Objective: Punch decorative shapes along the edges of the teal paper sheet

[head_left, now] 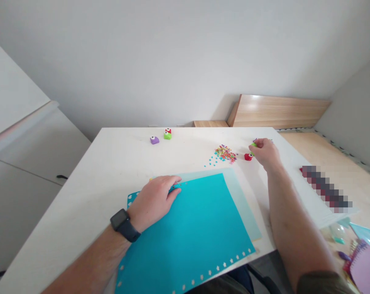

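A bright blue sheet of paper [200, 220] lies in front of me, with small star-shaped holes along its near edge and more holes at its far left corner. My left hand [154, 200], a dark watch on its wrist, rests on the sheet near the far edge, thumb and fingers apart. At the right of the table, my right hand [266, 153] closes its fingers on a green craft punch [253, 148], partly hidden by them. Just beside it sits a red craft punch [248, 157]. Behind that hand, something purple shows only in part.
Under the blue paper is a pale translucent sheet [244, 204]. Colourful punched-out confetti [225, 153] is heaped beyond it. A purple punch [154, 140], a green punch [167, 135] and a red one [168, 130] stand at the back left. A lilac notebook [367, 265] lies far right.
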Tool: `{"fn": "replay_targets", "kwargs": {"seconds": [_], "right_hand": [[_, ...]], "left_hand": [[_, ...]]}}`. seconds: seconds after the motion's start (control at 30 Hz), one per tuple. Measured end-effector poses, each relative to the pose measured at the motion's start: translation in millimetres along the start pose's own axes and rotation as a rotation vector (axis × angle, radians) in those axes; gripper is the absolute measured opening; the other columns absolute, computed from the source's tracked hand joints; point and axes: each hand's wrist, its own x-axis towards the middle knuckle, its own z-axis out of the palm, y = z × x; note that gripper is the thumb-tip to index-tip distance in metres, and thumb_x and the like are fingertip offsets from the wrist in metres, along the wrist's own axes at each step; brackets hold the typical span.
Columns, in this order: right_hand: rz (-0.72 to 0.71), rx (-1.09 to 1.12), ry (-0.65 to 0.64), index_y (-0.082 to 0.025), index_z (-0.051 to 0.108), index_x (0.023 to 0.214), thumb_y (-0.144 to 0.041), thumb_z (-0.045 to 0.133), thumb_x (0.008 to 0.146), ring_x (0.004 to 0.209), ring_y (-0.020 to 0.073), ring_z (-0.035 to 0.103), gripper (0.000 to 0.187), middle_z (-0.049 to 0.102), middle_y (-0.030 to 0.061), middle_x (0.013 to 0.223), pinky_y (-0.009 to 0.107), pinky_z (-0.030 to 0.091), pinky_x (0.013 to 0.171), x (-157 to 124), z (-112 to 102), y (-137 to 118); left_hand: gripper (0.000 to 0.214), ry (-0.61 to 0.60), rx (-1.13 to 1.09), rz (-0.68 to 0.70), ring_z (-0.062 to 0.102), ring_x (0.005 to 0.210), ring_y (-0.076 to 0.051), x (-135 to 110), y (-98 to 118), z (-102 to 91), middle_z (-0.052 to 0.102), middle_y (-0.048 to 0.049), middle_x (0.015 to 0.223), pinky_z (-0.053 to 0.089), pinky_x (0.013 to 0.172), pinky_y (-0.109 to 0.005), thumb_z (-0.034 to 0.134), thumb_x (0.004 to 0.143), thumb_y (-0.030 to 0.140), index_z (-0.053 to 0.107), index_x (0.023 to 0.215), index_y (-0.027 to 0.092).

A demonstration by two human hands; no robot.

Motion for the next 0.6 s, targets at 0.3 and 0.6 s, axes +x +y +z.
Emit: {"fn": "replay_targets", "kwargs": {"seconds": [0.3, 0.6], "right_hand": [[-0.064, -0.243, -0.104, -0.018, 0.077, 0.099, -0.034, 0.058, 0.080, 0.091, 0.0293, 0.065, 0.032, 0.074, 0.0138, 0.095, 0.042, 0.048, 0.083, -1, 12, -4], [-0.094, -0.245, 0.060, -0.014, 0.076, 0.104, -0.034, 0.048, 0.088, 0.099, 0.0298, 0.061, 0.038, 0.069, 0.0190, 0.107, 0.045, 0.045, 0.092, -2, 10, -7]], "left_hand": [[0.030, 0.003, 0.004, 0.007, 0.065, 0.111, -0.026, 1, -2, 1.4, 0.072, -0.0062, 0.120, 0.050, 0.098, -0.043, 0.055, 0.098, 0.037, 0.066, 0.121, 0.021], [0.028, 0.007, -0.007, 0.010, 0.065, 0.110, -0.026, -1, 0, 0.2, 0.072, -0.0071, 0.119, 0.050, 0.098, -0.043, 0.055, 0.098, 0.035, 0.066, 0.120, 0.020]]}}
